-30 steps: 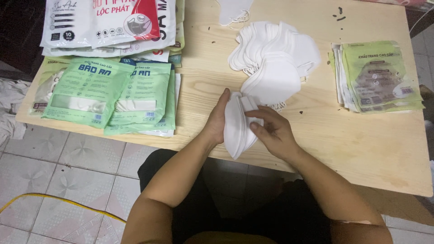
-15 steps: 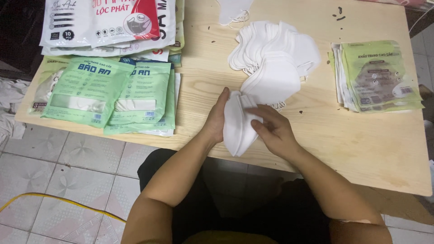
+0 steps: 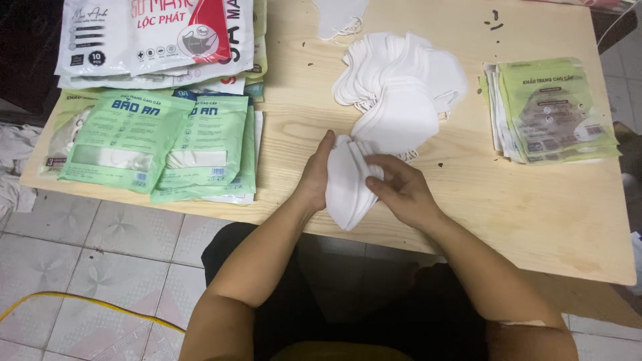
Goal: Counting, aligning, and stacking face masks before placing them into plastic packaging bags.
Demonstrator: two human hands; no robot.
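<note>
**Small stack of white masks held at table edge; loose pile and empty pouches remaining**

Held between both hands at the near edge of the wooden table (image 3: 535, 220): a small stack of white masks (image 3: 348, 190), folded flat and standing roughly on edge. Left hand (image 3: 315, 179) pressed flat against the stack's left side, fingers straight and close together, fingertips reaching up over the top. Right hand (image 3: 400, 194) on the stack's right face, fingers bent, thumb and forefinger pinching the outer masks near the top. Stack clamped from both sides and touching the table edge.

Just behind the hands: a fanned pile of loose white masks (image 3: 401, 90), ear loops showing at its fringe, nearest mask almost touching the held stack. One more single mask (image 3: 340, 17) at the far edge.

Well apart to the right: a pile of flat green pouches (image 3: 555, 110), apparently unfilled. To the left: green packs (image 3: 167, 144) with white contents visible through their windows, apparently filled; behind them, white and red packs (image 3: 157, 37).

Judgement on progress: part done. Several packs appear filled; held stack gathered but not yet in any pouch; sizeable loose pile and a stack of pouches left.
</note>
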